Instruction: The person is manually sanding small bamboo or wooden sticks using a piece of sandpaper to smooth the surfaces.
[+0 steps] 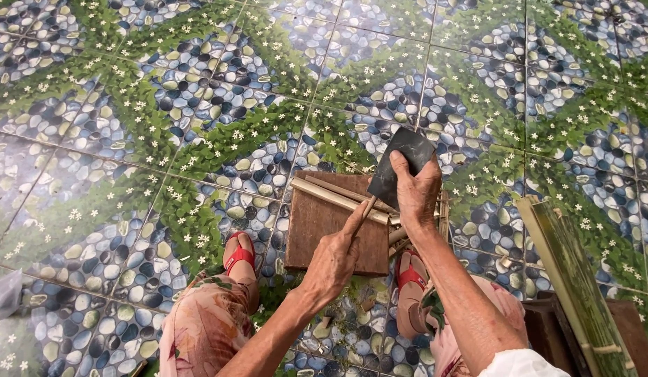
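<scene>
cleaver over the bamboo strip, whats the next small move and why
Probably press the cleaver down along the thin strip. The right hand holds the blade at its top end, the left hand steadies it upright on the wooden board.

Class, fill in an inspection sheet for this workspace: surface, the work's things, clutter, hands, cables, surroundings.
Surface: pebble-and-leaf patterned tiled floor.
Work's things: flat dark metal blade over thin pale bamboo strips on a brown wooden board.
Clutter: small offcuts below the board.
Hands: right hand grips the blade; left hand holds a strip.
Cables: nothing seen.
Surroundings: long green-yellow bamboo slats at right; red sandals.
</scene>
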